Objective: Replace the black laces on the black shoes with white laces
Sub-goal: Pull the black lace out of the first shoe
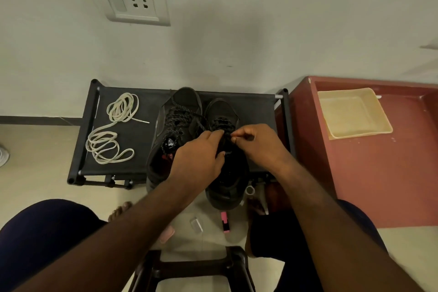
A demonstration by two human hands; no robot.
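Rack (132, 135): black woven fabric deck stretched on a black tube frame, set against the wall. It bears both shoes and the white laces.

White laces (111, 130): flat, cream-white, lying in two loose coils on the deck's left part, well apart from the shoes.

Left shoe (166, 140): black, matte upper, toe toward the wall. Its speckled lace (180, 116) is round, threaded and slack across the eyelets. Reddish lining shows inside the opening.

Right shoe (225, 180): black, smooth moulded heel overhanging the deck's near edge, touching the left shoe. Its black lace (222, 123) is threaded at the toe-end eyelets.

Left hand (201, 156): my fingers are curled down onto the black lace at the right shoe's tongue, gripping it.

Right hand (256, 142): my thumb and forefinger pinch a strand of the same lace just beside my left fingertips.

Tray (353, 114): shallow, rectangular, cream plastic with rounded corners, resting on a dull red slab (379, 173) right of the rack.

Floor: a pink marker (224, 221) lies below the right shoe's heel. A white socket (132, 0) is mounted on the wall
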